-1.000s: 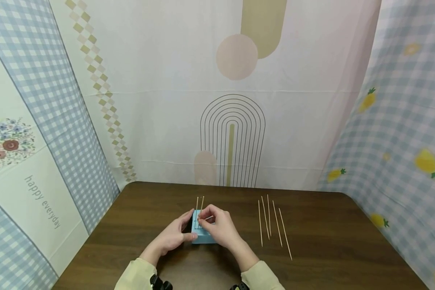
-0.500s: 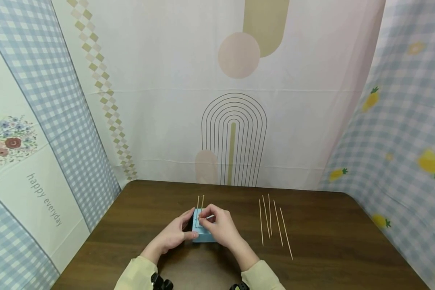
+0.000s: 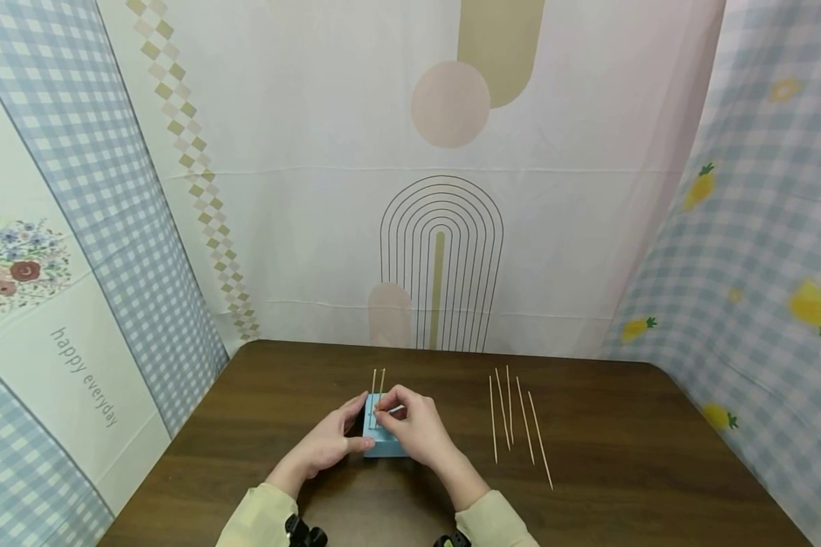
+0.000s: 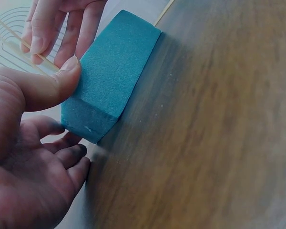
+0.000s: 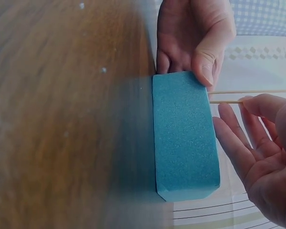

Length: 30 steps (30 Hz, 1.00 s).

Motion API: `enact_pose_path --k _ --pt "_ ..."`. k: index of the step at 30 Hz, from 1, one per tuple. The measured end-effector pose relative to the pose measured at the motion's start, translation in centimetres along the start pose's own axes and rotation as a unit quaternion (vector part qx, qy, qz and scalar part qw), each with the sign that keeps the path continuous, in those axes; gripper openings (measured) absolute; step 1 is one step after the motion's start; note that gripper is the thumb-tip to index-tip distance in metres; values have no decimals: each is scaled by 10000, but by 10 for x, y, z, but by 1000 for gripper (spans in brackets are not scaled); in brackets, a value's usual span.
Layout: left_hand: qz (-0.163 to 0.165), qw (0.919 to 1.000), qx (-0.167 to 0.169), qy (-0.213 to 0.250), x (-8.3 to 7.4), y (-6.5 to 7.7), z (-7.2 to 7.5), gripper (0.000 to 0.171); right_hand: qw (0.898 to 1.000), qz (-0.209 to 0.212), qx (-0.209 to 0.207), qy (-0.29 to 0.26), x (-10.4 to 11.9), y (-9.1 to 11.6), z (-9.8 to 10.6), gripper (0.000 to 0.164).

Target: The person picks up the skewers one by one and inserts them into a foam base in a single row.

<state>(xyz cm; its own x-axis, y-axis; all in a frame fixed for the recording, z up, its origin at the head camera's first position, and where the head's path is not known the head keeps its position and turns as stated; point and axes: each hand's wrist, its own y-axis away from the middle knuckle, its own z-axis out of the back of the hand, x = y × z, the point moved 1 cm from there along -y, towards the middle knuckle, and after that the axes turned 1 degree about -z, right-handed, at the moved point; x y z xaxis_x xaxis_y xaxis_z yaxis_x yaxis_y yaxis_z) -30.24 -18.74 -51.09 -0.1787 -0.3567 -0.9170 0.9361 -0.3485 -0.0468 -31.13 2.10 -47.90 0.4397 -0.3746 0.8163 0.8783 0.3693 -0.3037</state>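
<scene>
A light-blue foam block (image 3: 386, 448) sits on the brown table, its speckled side showing in the right wrist view. My left hand (image 3: 323, 442) grips the block's left end, thumb on the near edge and fingers round the far side. Two thin wooden skewers (image 3: 373, 380) stand upright from the block's top, side by side. Over the block, my right hand (image 3: 419, 430) pinches the right-hand skewer (image 5: 226, 101) between thumb and index finger, low on the stick. The other fingers of that hand spread beside the block's top.
Several loose skewers (image 3: 507, 418) lie roughly parallel on the table (image 3: 609, 456), right of my right hand. A printed white cloth (image 3: 315, 228) hangs behind the table. Checked cloths (image 3: 746, 251) hang at both sides.
The head view shifts very slightly. Both hands, the block and the skewers keep the same places relative to each other.
</scene>
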Motion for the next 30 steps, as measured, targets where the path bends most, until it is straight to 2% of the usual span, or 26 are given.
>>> enact_pose_path --k 30 --pt "-2 10000 6 77 2 -1 -1 93 9990 -26 390 -227 -6 -3 1 24"
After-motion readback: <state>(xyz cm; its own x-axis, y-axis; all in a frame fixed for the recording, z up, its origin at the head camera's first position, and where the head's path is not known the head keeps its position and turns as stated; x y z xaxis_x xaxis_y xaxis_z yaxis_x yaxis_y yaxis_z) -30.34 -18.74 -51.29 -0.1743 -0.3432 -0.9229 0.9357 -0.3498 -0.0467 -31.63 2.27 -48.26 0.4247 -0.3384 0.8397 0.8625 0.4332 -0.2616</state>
